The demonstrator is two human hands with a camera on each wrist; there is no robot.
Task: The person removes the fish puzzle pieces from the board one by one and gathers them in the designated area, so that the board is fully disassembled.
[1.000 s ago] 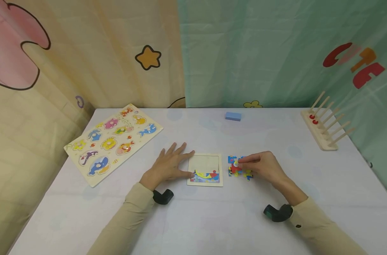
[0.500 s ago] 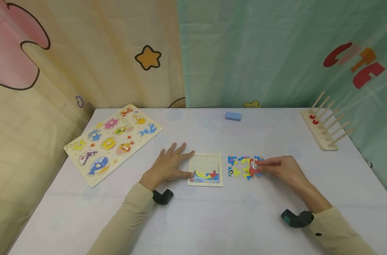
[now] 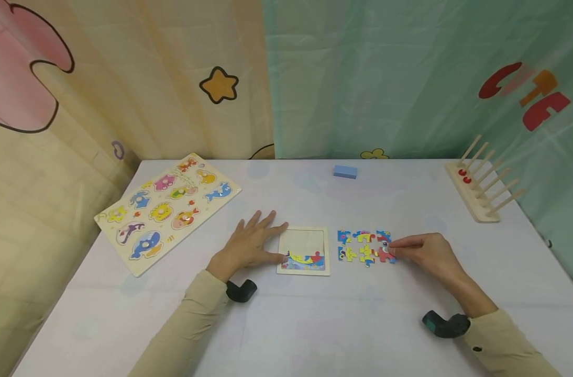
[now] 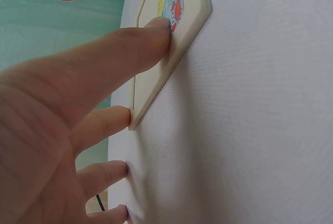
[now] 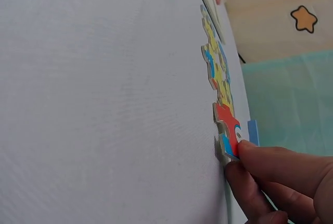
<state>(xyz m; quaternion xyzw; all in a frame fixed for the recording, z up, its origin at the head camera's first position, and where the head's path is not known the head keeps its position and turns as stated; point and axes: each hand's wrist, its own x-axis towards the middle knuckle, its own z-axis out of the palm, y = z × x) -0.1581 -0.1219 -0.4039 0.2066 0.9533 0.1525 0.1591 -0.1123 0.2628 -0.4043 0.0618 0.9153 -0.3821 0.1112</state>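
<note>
A small puzzle board (image 3: 301,240) with a wooden border lies mid-table, its bottom row filled with pieces and its upper part bare wood. My left hand (image 3: 250,246) rests at its left side with fingers spread. In the left wrist view the thumb (image 4: 156,39) presses on the border and a fingertip touches its corner. To the board's right, several loose jigsaw pieces (image 3: 348,254) lie in two rows. My right hand (image 3: 425,254) pinches a red and blue jigsaw piece (image 5: 227,125) with an eye on it, at the right end of the near row.
A large sea-animal peg puzzle (image 3: 164,209) lies at the back left. A blue block (image 3: 345,172) sits near the table's far edge. At the back right stands a wooden peg rack (image 3: 480,196) with two red beads. Curtains (image 3: 385,78) hang behind the table.
My right hand has carried the red jigsaw piece rightward, from over the loose pieces down to the near row's right end. My left hand and the puzzle board have stayed put.
</note>
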